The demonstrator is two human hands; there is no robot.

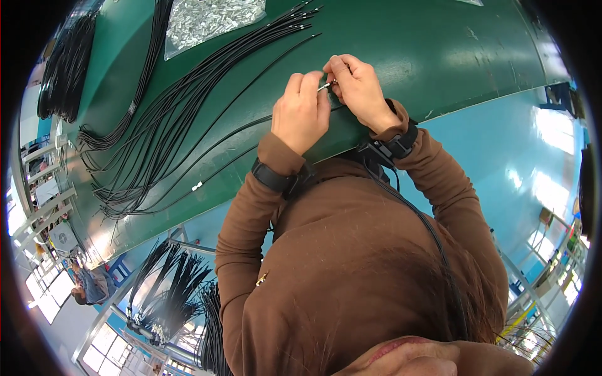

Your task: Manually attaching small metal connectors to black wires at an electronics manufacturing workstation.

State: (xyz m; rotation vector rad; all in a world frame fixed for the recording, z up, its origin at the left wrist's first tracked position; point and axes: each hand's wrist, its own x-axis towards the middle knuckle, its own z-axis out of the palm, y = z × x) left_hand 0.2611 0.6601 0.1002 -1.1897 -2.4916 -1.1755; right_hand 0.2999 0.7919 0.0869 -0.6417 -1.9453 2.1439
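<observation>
My left hand [301, 111] and my right hand [360, 91] meet above the green table, fingers closed in pinches. Between their fingertips shows a small silvery fitting [324, 86], with a darker tip at the right hand's side. Both hands grip this piece; its exact shape is too small to make out. A black cable [241, 128] runs from the left to beneath my left hand, and a short stretch shows again between the wrists. Whether the fitting sits on that cable is hidden by the fingers. One separate cable [263, 70] lies left of my left hand.
The green table [414, 37] spans the view. On it lie a bundle of black cables [207, 75] with silvery ends, a clear bag [213, 22] of small metal pieces, and a coiled cable bunch [68, 69]. A small white piece [197, 186] lies near the front edge. Cables hang from a rack [169, 294] at lower left.
</observation>
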